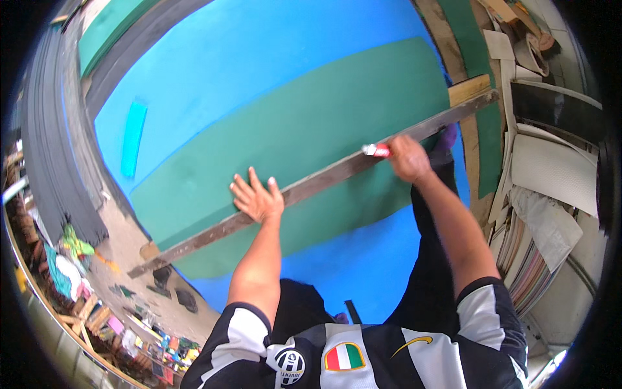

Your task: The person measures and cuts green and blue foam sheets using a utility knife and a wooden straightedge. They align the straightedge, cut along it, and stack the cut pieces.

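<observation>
Across the green sheet [304, 110] lies a long dark bar [337, 174], set diagonally, lower left to upper right, its ends reaching past the blue sheet [291, 39] underneath. Left hand [257, 200]: palm over the bar, fingers spread open, tips toward the green sheet beyond it. Right hand [409, 159]: fingers closed round a red-and-white tube [377, 150] (marker or squeeze tube, can't tell; any contents hidden), held at the bar, white end pointing left. Turquoise strip [133, 139] on the blue sheet, far left, well apart from both hands. Light wood piece [470, 89] just beside the bar's right end. Left edge: dark layered sheets [52, 136]. Lower left: mixed clutter [172, 347], too small to sort. Right: edge-on stack of thin sheets [521, 262], partly covered by a whitish sheet [551, 223].
</observation>
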`<state>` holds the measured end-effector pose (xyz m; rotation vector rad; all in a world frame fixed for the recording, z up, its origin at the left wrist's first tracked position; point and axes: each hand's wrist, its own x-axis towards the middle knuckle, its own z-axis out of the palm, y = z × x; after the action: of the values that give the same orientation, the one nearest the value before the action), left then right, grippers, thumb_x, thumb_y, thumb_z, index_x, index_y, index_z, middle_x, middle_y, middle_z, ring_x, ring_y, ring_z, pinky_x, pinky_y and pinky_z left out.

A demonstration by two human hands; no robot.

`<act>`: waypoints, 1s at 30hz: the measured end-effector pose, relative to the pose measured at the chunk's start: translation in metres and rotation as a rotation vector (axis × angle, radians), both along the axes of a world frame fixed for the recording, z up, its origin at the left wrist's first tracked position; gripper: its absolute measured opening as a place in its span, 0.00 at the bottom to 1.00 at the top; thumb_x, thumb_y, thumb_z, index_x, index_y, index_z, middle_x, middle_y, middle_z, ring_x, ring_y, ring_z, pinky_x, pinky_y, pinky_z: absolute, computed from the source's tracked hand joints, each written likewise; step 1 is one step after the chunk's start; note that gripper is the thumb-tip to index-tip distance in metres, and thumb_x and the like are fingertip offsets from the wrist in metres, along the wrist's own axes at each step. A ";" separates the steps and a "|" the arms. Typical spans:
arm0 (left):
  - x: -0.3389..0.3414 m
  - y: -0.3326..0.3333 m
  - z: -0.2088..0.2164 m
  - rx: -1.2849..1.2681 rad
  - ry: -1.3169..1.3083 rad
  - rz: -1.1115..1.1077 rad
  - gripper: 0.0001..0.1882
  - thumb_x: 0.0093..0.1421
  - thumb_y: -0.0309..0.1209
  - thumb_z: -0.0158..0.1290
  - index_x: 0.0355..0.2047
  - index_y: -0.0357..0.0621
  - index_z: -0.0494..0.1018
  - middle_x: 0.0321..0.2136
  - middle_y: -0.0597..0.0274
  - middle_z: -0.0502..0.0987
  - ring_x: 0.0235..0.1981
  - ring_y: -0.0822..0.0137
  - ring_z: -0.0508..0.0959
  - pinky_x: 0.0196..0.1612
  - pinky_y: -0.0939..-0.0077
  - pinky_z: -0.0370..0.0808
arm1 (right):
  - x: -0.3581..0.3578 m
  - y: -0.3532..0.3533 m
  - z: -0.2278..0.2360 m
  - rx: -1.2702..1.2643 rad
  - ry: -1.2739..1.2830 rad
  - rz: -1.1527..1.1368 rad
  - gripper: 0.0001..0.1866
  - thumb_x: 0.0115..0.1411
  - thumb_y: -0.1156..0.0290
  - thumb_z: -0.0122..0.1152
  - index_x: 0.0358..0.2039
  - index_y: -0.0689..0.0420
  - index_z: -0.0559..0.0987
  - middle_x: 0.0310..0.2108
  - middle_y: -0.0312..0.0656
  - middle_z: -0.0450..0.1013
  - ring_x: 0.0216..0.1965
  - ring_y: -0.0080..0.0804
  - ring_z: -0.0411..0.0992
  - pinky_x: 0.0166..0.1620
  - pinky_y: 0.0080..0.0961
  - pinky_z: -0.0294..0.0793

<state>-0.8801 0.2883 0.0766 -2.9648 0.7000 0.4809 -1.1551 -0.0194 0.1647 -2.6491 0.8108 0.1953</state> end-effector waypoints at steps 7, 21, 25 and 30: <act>0.014 0.064 0.013 -0.359 0.177 -0.395 0.51 0.57 0.68 0.57 0.73 0.55 0.57 0.75 0.48 0.49 0.77 0.45 0.45 0.75 0.41 0.44 | 0.014 0.205 -0.053 0.131 0.157 -0.040 0.20 0.56 0.60 0.70 0.46 0.51 0.74 0.43 0.42 0.74 0.49 0.44 0.73 0.52 0.44 0.72; 0.025 0.142 0.020 -0.256 0.151 -0.544 0.36 0.54 0.38 0.69 0.63 0.52 0.71 0.57 0.63 0.71 0.60 0.56 0.68 0.63 0.56 0.65 | 0.092 0.172 -0.034 -0.050 0.258 0.116 0.31 0.56 0.59 0.73 0.58 0.50 0.72 0.53 0.42 0.73 0.61 0.43 0.68 0.63 0.44 0.66; 0.013 0.163 0.021 -0.284 0.230 -0.560 0.34 0.57 0.47 0.66 0.62 0.53 0.72 0.56 0.62 0.71 0.59 0.54 0.68 0.63 0.53 0.65 | 0.065 0.193 -0.036 -0.096 0.323 0.189 0.26 0.61 0.55 0.68 0.56 0.52 0.74 0.52 0.43 0.73 0.59 0.43 0.69 0.63 0.45 0.67; 0.040 0.154 0.015 -0.352 0.033 -0.394 0.31 0.62 0.55 0.59 0.61 0.56 0.73 0.65 0.59 0.67 0.67 0.51 0.64 0.68 0.49 0.62 | 0.094 0.194 -0.032 -0.032 0.084 0.142 0.21 0.63 0.56 0.65 0.51 0.55 0.75 0.53 0.45 0.73 0.60 0.44 0.69 0.63 0.43 0.68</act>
<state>-0.8400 0.4427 0.0917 -3.0018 1.4693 0.4098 -1.0613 0.1743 0.1329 -2.7457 0.6565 0.3351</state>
